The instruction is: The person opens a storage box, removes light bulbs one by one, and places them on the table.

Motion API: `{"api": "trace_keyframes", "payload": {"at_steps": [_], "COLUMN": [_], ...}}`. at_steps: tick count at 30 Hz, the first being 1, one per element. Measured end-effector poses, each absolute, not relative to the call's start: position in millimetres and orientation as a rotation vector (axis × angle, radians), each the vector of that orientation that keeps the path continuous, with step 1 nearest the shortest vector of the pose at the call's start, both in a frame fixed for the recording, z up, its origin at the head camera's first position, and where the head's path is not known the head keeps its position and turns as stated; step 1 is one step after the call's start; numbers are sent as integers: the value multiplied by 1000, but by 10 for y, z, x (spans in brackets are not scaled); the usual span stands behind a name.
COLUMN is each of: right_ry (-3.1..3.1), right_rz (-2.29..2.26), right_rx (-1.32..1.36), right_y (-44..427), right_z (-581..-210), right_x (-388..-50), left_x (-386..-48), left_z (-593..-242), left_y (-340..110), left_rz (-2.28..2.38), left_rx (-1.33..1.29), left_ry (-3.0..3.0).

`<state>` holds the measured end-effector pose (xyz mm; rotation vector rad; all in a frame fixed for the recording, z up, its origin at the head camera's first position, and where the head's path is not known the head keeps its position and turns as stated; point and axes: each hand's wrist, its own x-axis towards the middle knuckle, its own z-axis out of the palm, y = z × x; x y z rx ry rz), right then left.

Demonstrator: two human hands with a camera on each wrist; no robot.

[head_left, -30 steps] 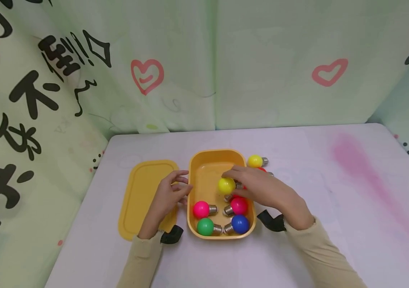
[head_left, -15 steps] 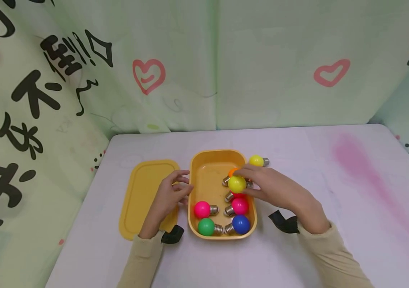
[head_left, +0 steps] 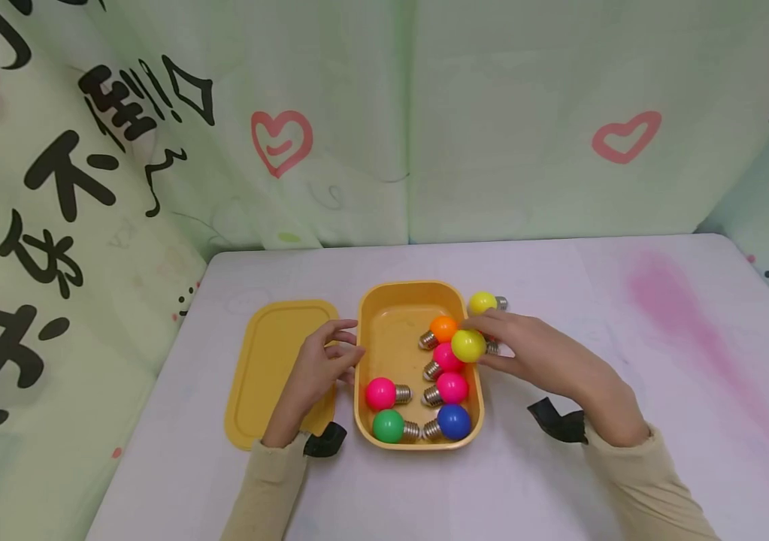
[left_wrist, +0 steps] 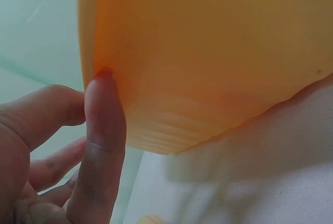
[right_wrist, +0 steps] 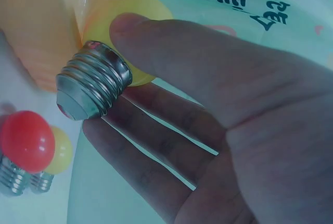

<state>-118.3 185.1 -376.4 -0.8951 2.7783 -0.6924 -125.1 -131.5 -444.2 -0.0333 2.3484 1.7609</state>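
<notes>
My right hand [head_left: 526,347] pinches a yellow toy light bulb [head_left: 468,346] over the right rim of an open yellow box [head_left: 391,304]. In the right wrist view, the thumb lies across the bulb's globe, and its silver screw base [right_wrist: 93,81] points away from the box. My left hand [head_left: 322,362] touches the box's left side with its fingertips. Inside the box lie an orange bulb [head_left: 443,328], a green bulb [head_left: 388,425], a blue bulb [head_left: 454,421] and several pink bulbs [head_left: 380,393].
Left of the box lies its flat yellow lid [head_left: 276,346], partly under my left hand. Another yellow bulb [head_left: 482,303] lies outside the box's far right corner. A red bulb [right_wrist: 27,140] shows beside it in the right wrist view. A patterned curtain hangs behind the table.
My right hand has moved right with the yellow bulb, from above the inside of the box to its right rim. The orange bulb has come into view. My left hand stays in place.
</notes>
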Motion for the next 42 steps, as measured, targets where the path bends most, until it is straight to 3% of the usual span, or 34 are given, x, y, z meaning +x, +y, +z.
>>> {"api": "trace_keyframes", "payload": {"at_steps": [42], "right_ry": [2734], "right_rz": [-624], "right_rx": [-671], "right_y": [2190], "right_z": [-4136], "right_x": [-1218], "left_x": [-1269], "left_z": [-4457], "left_y": [-1312], "left_rz": [1727], "left_rx": [-56], "left_ry": [2368]}}
